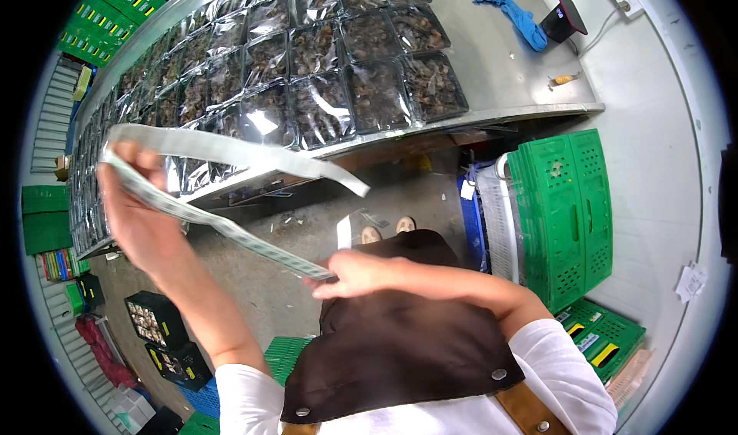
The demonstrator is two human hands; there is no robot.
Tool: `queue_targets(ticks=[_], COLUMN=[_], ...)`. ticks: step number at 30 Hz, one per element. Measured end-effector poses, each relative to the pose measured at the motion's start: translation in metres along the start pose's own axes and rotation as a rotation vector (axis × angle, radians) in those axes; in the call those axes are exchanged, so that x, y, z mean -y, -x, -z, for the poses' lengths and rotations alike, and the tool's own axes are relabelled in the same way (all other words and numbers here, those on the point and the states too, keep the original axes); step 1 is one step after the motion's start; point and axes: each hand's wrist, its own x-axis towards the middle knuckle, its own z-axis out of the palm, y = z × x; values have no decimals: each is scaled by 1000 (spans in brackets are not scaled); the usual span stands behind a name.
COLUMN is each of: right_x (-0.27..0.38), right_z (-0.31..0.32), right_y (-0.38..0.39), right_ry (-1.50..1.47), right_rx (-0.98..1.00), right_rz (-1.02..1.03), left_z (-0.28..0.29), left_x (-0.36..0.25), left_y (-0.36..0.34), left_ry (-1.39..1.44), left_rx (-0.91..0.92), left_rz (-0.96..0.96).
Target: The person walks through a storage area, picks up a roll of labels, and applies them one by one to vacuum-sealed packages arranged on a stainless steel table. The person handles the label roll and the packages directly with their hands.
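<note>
A long white strip of printed labels point(223, 224) stretches between my two hands. My left hand point(142, 220) is raised over the table's near edge at the left, its fingers curled round the strip. From there the strip folds over, and its loose end curves back to the right in the air. In front of my apron, my right hand point(350, 273) pinches the strip's lower part, and a short white piece stands up behind the fingers. Beyond my hands, rows of film-wrapped black trays point(319, 108) with brownish contents cover much of the metal table point(492, 85).
A blue glove or cloth point(507, 12), a small black device point(563, 21) and an orange-handled tool point(565, 79) lie at the table's far right. Green plastic crates point(565, 212) stand at my right. Black crates point(157, 320) sit on the floor at the left.
</note>
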Motion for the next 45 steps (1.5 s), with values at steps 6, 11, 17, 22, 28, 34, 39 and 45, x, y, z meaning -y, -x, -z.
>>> queue_targets(ticks=[6,11,17,22,28,34,39,45], right_x=[44,103,77,9,-24,22,-11,-79], right_z=[-58,-61,6,88,110,100,77,82], right_y=[4,12,43,145,118,121,143,167], right_ry=[-135,-820,-328,-538,-1140,-825,-100,607], right_rx=[333,497,424,158,-626,-671,-131,-398], right_rz=[118,244,19,-387,-241,-27,-319,-511], left_z=[16,-40,-121,-120,-141,-124,-102,-104], left_x=[-37,82,178,159,175,204,213,199], left_y=[-64,3,124,128,145,155,120,114], left_ry=[-183,52,269,173,72,357,775,344], left_rx=[-141,-58,-197,10,783,305,-50,-131], left_rz=[-145,338,787,756,828,1176,990,740])
